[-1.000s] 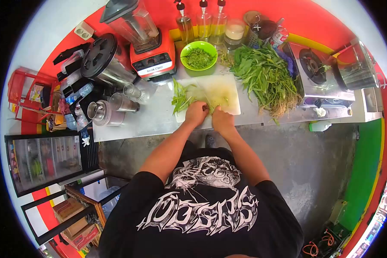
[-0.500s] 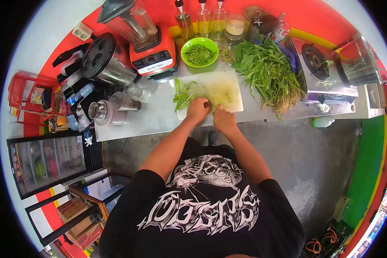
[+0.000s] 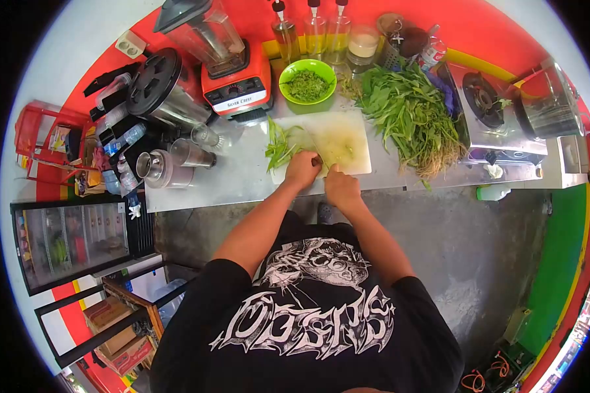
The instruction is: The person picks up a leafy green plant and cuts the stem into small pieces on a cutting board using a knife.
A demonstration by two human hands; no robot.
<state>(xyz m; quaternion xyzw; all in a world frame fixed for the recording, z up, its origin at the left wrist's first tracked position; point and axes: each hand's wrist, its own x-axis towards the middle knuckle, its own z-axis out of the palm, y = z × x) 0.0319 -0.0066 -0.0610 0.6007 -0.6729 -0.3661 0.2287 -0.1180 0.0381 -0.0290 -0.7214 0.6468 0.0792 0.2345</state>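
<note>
My left hand (image 3: 303,169) is closed on green stems over the front of the white cutting board (image 3: 357,134); its fingers hide most of what they hold. Beside it, my right hand (image 3: 342,188) is closed round a knife's handle. The blade (image 3: 310,139) is faint and slants up and left over the board, between the hands and a bunch of long green leaves (image 3: 280,147). Small green scraps lie on the board's right half. Behind the board stands a lime green bowl (image 3: 307,100) with chopped greens in it.
A large heap of leafy greens with roots (image 3: 410,118) lies right of the board, before a gas stove (image 3: 498,134). A red blender (image 3: 238,85), metal cups (image 3: 156,168) and a glass (image 3: 205,135) stand left. Pump bottles (image 3: 314,38) line the back.
My hands stay close together over the board's front edge, with the right hand slightly lower in view. The counter and its items appear shifted slightly as the camera moved.
</note>
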